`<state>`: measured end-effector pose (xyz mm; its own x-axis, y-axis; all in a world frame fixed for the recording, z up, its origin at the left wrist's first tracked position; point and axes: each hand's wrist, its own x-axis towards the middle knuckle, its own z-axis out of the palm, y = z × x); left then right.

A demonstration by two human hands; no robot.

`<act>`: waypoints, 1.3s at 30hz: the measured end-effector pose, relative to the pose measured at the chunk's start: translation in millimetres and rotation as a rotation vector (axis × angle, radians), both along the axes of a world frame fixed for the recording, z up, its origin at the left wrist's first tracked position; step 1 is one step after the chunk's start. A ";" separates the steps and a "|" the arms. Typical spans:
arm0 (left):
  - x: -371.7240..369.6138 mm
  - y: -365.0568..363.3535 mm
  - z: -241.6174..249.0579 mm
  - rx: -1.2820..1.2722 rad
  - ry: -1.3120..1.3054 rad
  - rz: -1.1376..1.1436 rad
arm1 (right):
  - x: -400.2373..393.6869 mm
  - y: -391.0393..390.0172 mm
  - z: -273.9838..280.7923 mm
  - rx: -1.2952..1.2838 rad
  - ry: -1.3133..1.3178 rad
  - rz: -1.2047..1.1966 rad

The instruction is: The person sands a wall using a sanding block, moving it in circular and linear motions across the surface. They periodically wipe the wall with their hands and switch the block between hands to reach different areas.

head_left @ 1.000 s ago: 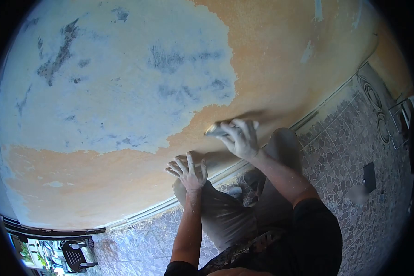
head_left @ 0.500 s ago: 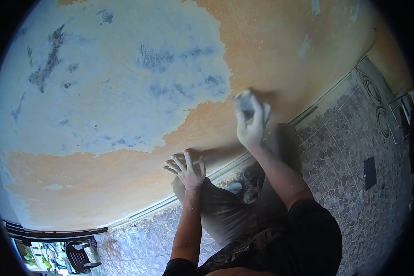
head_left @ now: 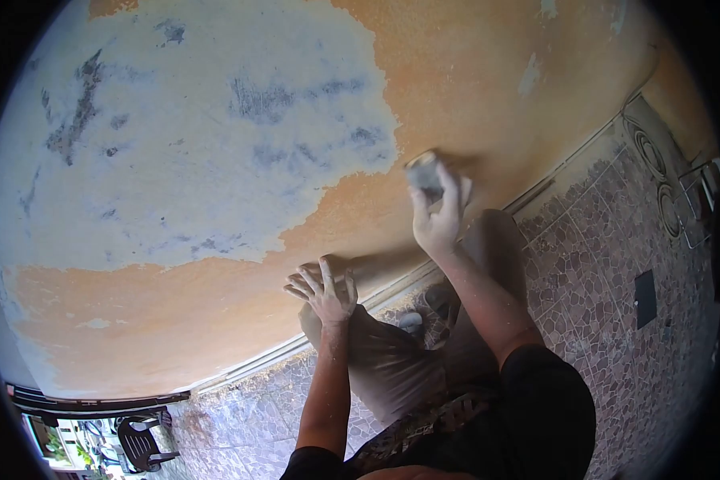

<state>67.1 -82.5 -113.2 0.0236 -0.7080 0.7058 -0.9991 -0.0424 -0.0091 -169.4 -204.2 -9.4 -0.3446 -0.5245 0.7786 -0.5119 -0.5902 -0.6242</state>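
My right hand (head_left: 440,210), pale with dust, grips a small greyish block (head_left: 426,174) with a tan edge and holds it against the orange part of the wall (head_left: 472,88). The block is a little blurred. Lower and to the left, my left hand (head_left: 326,294) rests on the wall with its fingers spread and nothing in it. Beyond both hands, a large whitish patch (head_left: 192,160) with dark grey marks and a ragged edge covers much of the wall.
My bent legs (head_left: 384,352) are close to the wall's base. Stone-patterned floor (head_left: 576,280) with a dark square plate (head_left: 645,300) lies at the right. Coiled hose or cable (head_left: 648,154) is at the far right, a dark chair (head_left: 140,442) at the lower left.
The view has shifted slightly. My right hand and the block remain at nearly the same spot on the wall, and my left hand stays where it was.
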 end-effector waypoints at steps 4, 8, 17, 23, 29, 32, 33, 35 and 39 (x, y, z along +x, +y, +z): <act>-1.6 -7.2 -5.3 -0.080 -0.014 0.001 | 3.9 -24.0 26.0 0.058 -0.420 -0.103; -1.5 -8.6 -0.9 -0.099 -0.044 0.003 | 18.0 16.7 -66.9 -0.070 0.262 0.060; -16.8 9.3 17.6 0.085 0.140 0.009 | 6.9 100.9 -70.8 0.358 -0.015 0.703; -83.7 42.5 49.2 0.403 0.799 -0.346 | 19.4 91.0 -97.4 1.153 -0.942 1.251; -85.9 38.2 52.1 0.479 1.734 -0.537 | -1.9 86.9 -85.9 1.526 -1.487 1.722; -88.0 27.5 77.9 0.549 1.840 -0.674 | -6.5 91.0 -87.8 1.385 -1.615 1.881; -89.6 24.6 83.6 0.624 1.880 -0.775 | -4.7 87.8 -99.3 1.318 -1.653 1.905; -90.4 18.2 88.6 0.639 1.853 -0.838 | -9.3 80.2 -103.6 1.253 -1.672 1.946; -89.4 10.5 106.1 0.802 1.765 -0.935 | -21.8 79.0 -86.6 1.129 -1.470 2.071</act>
